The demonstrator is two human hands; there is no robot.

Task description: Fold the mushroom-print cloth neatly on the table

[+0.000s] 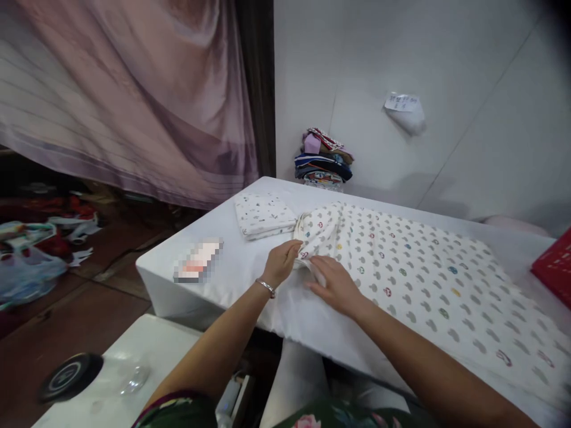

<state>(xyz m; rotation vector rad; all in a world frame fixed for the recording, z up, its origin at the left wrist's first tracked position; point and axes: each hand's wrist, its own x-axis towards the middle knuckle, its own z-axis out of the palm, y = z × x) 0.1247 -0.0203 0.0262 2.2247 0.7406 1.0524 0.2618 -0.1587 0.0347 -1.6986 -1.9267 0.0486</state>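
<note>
A white cloth [401, 255] printed with grey mushroom-like shapes and small coloured motifs lies spread over the white table, its left end gathered and raised. My left hand [282, 263], with a bracelet at the wrist, pinches the cloth's edge at that end. My right hand [335, 284] is just beside it, fingers over the lifted hem and thumb lower, with a fold of fabric between them. Just beyond my left hand lies a folded white cloth [263, 215] with a small dark print, close against the gathered end.
A blurred-out flat item [199, 260] lies on the table's [178, 309] left part. Folded clothes [323, 157] are stacked by the wall. A red object [555, 267] is at the right edge. Lower left, a white surface [165, 345] bears a round black object [71, 377]. A pink curtain [178, 101] hangs behind.
</note>
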